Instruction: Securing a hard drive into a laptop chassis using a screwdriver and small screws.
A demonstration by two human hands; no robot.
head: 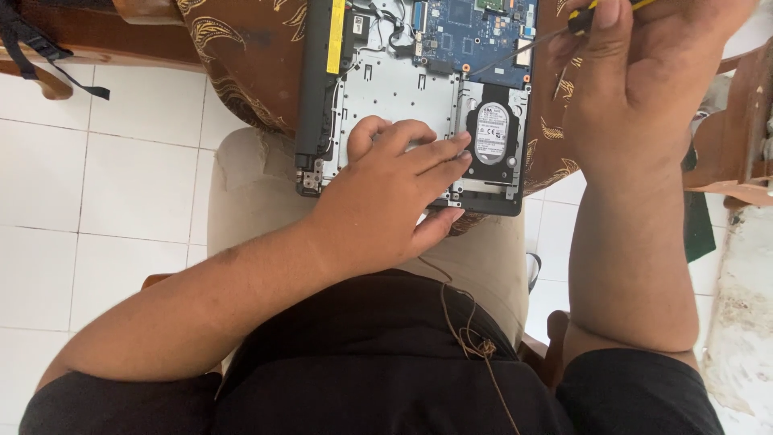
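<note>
Opened laptop (pixel 403 89), bottom cover off, lay at upper centre of frame on a brown patterned cloth (pixel 233 72), its hard drive (pixel 492 133) seated in the bay at the chassis's lower right. Left hand (pixel 390 193) rested flat and spread on the metal plate beside the drive, holding nothing; right hand (pixel 636 80), upper right, was closed round a yellow-and-black screwdriver (pixel 564 28) with its shaft angled toward the blue circuit board (pixel 475 36). Judgement: keep the left hand pressing the chassis steady and the tip square in the screw head.
</note>
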